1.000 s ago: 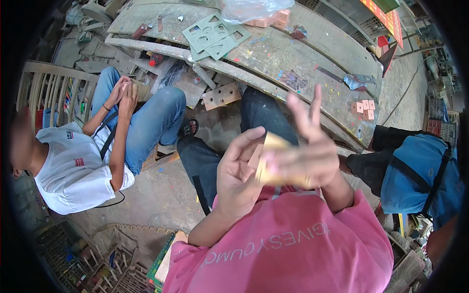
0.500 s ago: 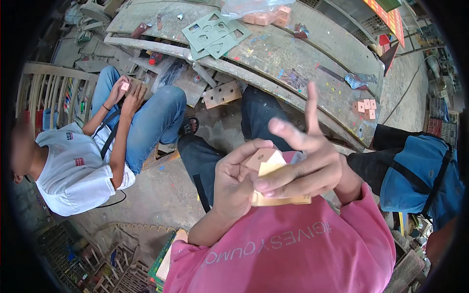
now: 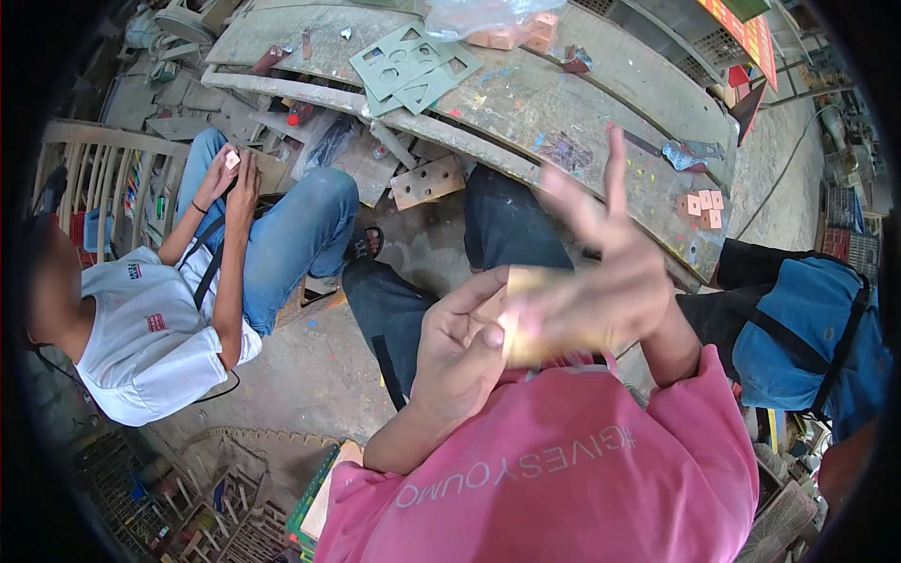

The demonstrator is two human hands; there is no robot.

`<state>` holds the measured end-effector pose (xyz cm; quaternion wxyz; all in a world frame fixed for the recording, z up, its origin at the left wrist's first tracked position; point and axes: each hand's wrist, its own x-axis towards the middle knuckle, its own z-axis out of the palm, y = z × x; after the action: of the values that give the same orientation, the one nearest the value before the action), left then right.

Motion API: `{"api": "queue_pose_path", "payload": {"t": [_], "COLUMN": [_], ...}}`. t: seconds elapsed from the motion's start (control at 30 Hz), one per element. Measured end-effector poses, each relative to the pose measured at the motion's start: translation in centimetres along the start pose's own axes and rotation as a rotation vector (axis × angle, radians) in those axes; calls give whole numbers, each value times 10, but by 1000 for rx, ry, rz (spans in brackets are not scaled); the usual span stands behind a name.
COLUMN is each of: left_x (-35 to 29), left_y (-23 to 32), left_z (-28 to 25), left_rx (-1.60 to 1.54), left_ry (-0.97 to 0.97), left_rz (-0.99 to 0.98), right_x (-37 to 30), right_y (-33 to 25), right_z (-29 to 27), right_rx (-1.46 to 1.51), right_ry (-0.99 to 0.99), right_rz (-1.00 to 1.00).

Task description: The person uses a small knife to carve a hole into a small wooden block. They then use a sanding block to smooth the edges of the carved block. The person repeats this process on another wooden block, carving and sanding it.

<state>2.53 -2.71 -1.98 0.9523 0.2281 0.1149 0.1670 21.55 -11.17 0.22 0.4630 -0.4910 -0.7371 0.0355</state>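
In front of the pink shirt, my left hand (image 3: 455,352) is closed around a small pale wooden block (image 3: 491,306), mostly hidden by fingers and sheet. A yellow sheet (image 3: 527,281), which looks like sandpaper, lies against the block. My right hand (image 3: 615,281) is smeared by motion; its lower fingers press on the sheet while two fingers stick up and away. Part of the sheet is blurred below that hand.
A worn workbench (image 3: 507,94) runs across the far side, with green templates (image 3: 413,68), several pinkish wooden blocks (image 3: 704,206) and a plastic bag (image 3: 493,17). On the left sits a co-worker (image 3: 150,319) handling a small block; another person (image 3: 807,328) is at right.
My right hand has swept up and to the right, and the yellow sheet now covers more of the block. At left, the co-worker's hands have lifted slightly.
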Motion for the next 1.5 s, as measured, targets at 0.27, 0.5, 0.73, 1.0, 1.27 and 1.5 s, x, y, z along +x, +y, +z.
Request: {"api": "queue_pose_path", "payload": {"t": [0.27, 0.5, 0.73, 1.0, 1.27, 1.5], "left_x": [-2, -8, -1, -2, -5, 0], "left_y": [0, 6, 3, 6, 12, 5], "left_z": [-10, 4, -4, -8, 1, -8], "left_rx": [200, 499, 430, 482, 648, 400], "left_ry": [-43, 39, -25, -72, 10, -50], "left_rz": [128, 278, 424, 274, 320, 276], "right_x": [-7, 0, -14, -4, 8, 5], "right_y": [13, -23, -18, -29, -19, -5], "right_z": [-11, -5, -6, 11, -6, -4], "right_rx": [-286, -229, -170, 54, -86, -188], "right_ry": [52, 2, 160, 3, -38, -25], "right_rz": [291, 169, 173, 105, 100, 127]}}
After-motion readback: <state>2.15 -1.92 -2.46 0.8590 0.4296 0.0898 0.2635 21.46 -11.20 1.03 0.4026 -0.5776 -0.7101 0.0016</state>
